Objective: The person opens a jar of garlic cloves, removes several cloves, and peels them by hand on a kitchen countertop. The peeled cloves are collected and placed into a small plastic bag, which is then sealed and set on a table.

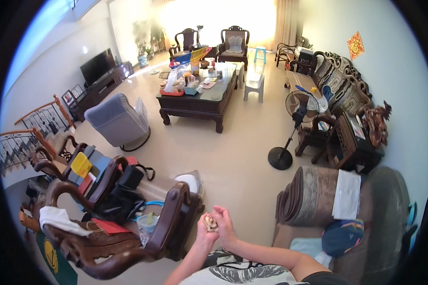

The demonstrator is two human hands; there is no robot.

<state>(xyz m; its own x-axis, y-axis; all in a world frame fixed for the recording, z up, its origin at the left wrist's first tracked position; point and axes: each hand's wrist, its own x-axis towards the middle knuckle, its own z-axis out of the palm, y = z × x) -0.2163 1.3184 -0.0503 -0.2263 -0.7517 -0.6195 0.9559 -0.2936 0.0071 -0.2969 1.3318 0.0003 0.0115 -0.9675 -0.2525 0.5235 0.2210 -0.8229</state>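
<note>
My left hand (207,233) is cupped in front of my body and holds a small clump of pale beige pieces (211,224), too small to identify for sure. Against it leans my right hand (224,222), its curled fingers partly covering the clump from above. Whether the right fingers pinch any of the pieces is hidden. Nearest to the left hand stands the dark carved arm of a wooden bench (167,217), apart from it. Tiled floor (232,192) lies beyond both hands.
At the left, the bench carries a black bag (123,196), a red packet (110,227) and a white cloth (62,219). To the right are a rolled mat (312,196) and a standing fan (281,158). Ahead sit a grey armchair (116,119) and a laden coffee table (190,107).
</note>
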